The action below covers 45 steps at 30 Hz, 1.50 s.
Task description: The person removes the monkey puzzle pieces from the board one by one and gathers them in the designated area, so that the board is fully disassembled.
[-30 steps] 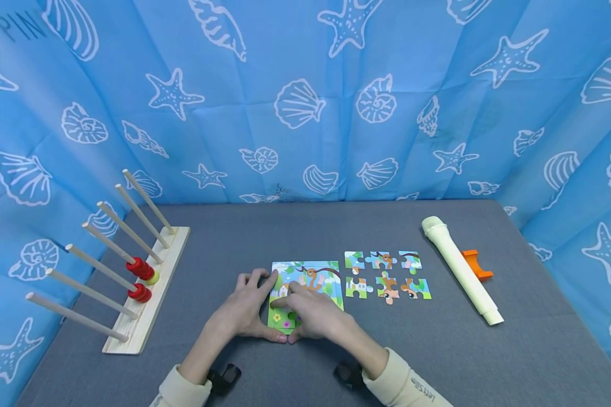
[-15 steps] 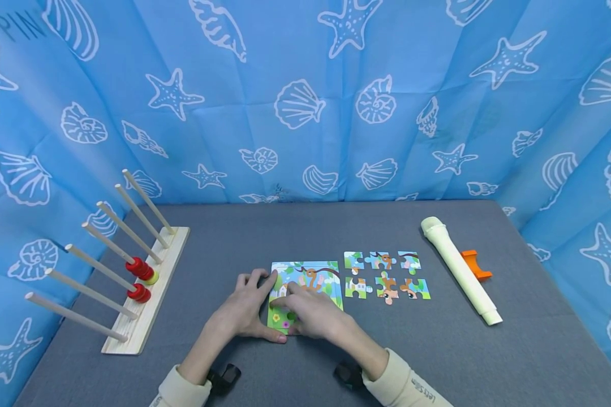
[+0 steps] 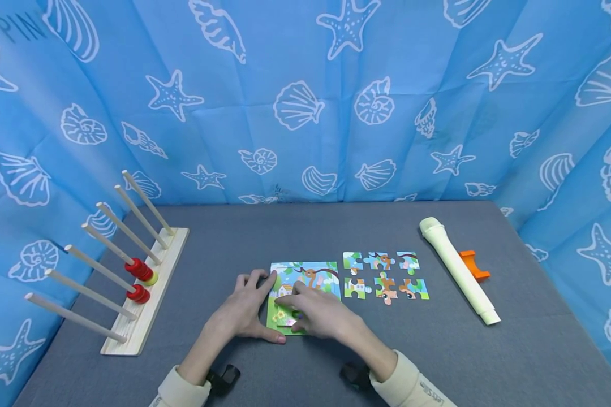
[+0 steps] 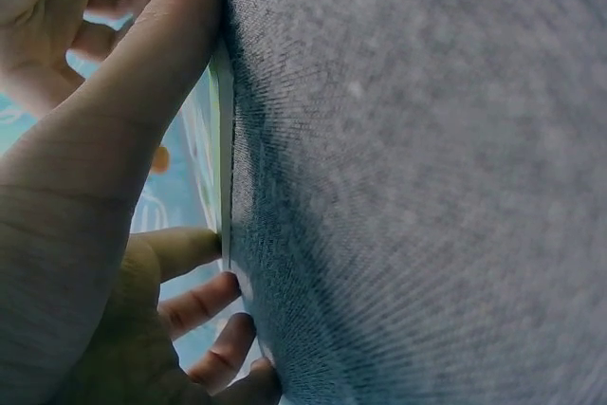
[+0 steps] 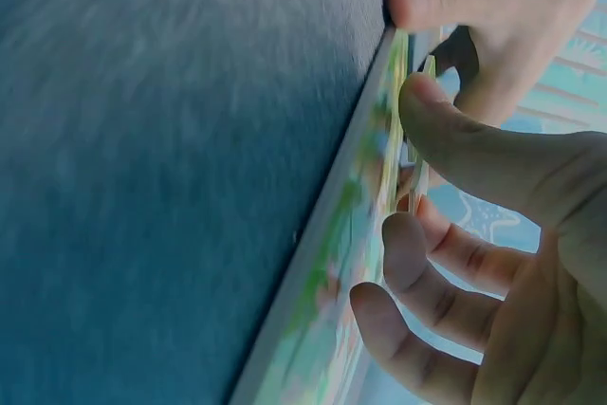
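A square picture puzzle board (image 3: 331,272) lies on the grey table in the head view, partly hidden by the hands. My left hand (image 3: 244,308) is spread at its near left corner, with the index finger at the left edge and the thumb (image 4: 194,16) along the near edge. Between thumb and fingers, my right hand (image 3: 323,316) pinches a flowered puzzle piece (image 3: 285,318) at the board's lower left. From the right wrist view, that piece appears edge-on, raised slightly off the board; its far side is hidden by the fingers.
Several loose puzzle pieces (image 3: 385,290) lie in two rows right of the board. Farther right are a cream toy microphone (image 3: 458,268) and an orange curved block (image 3: 473,265). A wooden peg stand (image 3: 150,316) with red and yellow rings stands left. A blue curtain (image 3: 305,141) hangs behind.
My right hand has moved slightly right and has lifted the flowered piece from the board's lower left, tilting and shifting it. My left hand has stayed at the board's corner.
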Each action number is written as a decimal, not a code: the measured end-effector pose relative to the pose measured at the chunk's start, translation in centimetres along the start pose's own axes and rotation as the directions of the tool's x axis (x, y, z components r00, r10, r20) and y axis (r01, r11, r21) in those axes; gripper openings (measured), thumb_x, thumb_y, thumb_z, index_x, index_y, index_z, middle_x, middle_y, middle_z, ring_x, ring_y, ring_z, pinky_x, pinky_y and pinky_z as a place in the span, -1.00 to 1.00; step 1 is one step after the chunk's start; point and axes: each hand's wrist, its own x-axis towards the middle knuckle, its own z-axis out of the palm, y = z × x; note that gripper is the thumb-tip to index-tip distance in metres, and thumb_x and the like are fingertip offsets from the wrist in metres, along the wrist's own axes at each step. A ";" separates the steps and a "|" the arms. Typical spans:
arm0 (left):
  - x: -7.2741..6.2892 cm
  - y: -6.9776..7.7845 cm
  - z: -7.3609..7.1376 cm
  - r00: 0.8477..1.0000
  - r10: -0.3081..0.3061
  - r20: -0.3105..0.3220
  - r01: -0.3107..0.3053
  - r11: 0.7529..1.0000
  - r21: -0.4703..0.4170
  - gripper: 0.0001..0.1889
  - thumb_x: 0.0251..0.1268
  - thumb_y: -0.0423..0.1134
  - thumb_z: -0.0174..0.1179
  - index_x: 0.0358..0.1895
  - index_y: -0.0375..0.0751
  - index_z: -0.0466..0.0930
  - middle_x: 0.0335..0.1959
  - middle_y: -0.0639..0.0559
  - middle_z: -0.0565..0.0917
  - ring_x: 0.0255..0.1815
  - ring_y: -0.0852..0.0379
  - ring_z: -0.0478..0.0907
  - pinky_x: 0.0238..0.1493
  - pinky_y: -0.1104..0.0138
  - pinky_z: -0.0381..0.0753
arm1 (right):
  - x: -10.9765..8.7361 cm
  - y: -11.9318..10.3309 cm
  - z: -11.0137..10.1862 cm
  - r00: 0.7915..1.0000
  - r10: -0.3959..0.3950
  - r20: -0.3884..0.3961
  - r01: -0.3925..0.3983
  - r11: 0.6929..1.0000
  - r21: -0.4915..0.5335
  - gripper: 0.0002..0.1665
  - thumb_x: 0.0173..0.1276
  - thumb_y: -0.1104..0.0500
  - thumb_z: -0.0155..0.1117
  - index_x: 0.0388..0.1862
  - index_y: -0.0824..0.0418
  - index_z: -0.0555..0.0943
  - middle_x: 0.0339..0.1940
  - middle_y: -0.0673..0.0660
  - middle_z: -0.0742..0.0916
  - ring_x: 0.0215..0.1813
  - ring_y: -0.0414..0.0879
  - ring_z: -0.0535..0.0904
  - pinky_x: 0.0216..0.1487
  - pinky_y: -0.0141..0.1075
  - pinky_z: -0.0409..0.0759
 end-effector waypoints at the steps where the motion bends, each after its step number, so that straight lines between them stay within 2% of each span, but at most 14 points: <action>1: 0.0 0.0 0.0 1.000 -0.002 0.002 0.002 1.000 0.000 0.38 -0.31 0.40 0.60 0.64 -0.10 0.11 0.53 -0.16 0.20 0.46 -0.32 0.16 0.18 -0.16 0.59 | -0.2 0.2 -0.1 1.000 -0.003 -0.001 0.003 1.000 0.012 -0.39 0.24 0.17 0.55 0.30 0.05 0.66 -0.25 0.00 0.54 -0.40 -0.26 0.33 -0.44 -0.46 0.36; 12: 0.2 0.1 0.1 0.999 -0.036 0.021 0.035 0.999 0.021 0.38 -0.32 0.43 0.59 0.65 -0.07 0.11 0.53 -0.14 0.19 0.48 -0.30 0.14 0.23 -0.16 0.57 | -2.6 3.0 -1.3 0.999 -0.010 -0.031 0.012 0.998 0.064 -0.39 0.26 0.20 0.52 0.31 0.11 0.63 -0.21 0.05 0.58 -0.33 -0.22 0.46 -0.42 -0.43 0.39; 19: 0.2 0.2 0.1 0.999 -0.038 0.024 0.038 0.999 0.015 0.37 -0.32 0.40 0.60 0.64 -0.08 0.11 0.54 -0.14 0.19 0.48 -0.29 0.14 0.23 -0.16 0.56 | -3.8 4.8 -1.6 0.999 0.025 -0.026 -0.023 0.995 0.096 -0.40 0.30 0.15 0.50 0.33 0.10 0.61 -0.19 0.06 0.57 -0.35 -0.22 0.34 -0.41 -0.41 0.31; 24: 0.2 0.1 0.1 0.999 -0.040 0.025 0.040 0.999 0.013 0.37 -0.32 0.40 0.60 0.64 -0.07 0.11 0.54 -0.14 0.19 0.47 -0.28 0.14 0.24 -0.15 0.55 | -4.4 5.7 -1.9 0.998 0.054 -0.022 -0.051 0.993 0.104 -0.40 0.31 0.13 0.50 0.33 0.11 0.61 -0.21 0.05 0.54 -0.34 -0.21 0.33 -0.41 -0.40 0.28; 32: 0.2 0.1 0.0 0.999 -0.032 0.020 0.031 0.999 0.014 0.38 -0.32 0.40 0.61 0.65 -0.09 0.10 0.53 -0.15 0.19 0.46 -0.29 0.15 0.21 -0.14 0.58 | -5.2 6.4 -2.4 0.997 0.070 -0.029 -0.066 0.992 0.106 -0.39 0.30 0.14 0.50 0.33 0.16 0.61 -0.22 0.04 0.55 -0.31 -0.22 0.35 -0.34 -0.40 0.33; 40: 0.2 0.2 0.0 0.999 -0.038 0.022 0.038 0.999 0.015 0.38 -0.32 0.40 0.61 0.65 -0.08 0.11 0.54 -0.15 0.19 0.47 -0.29 0.14 0.22 -0.15 0.57 | -6.0 6.5 -2.4 0.995 0.094 -0.017 -0.091 0.989 0.114 -0.35 0.27 0.09 0.53 0.34 0.09 0.60 -0.22 0.02 0.52 -0.35 -0.24 0.34 -0.41 -0.40 0.30; 45: 0.2 0.2 0.0 0.999 -0.037 0.020 0.037 0.999 0.016 0.38 -0.32 0.40 0.60 0.65 -0.09 0.10 0.53 -0.15 0.19 0.47 -0.29 0.14 0.22 -0.15 0.57 | -6.9 6.6 -2.6 0.993 0.117 -0.005 -0.116 0.990 0.083 -0.37 0.27 0.10 0.53 0.33 0.05 0.61 -0.22 0.00 0.53 -0.34 -0.23 0.35 -0.40 -0.40 0.32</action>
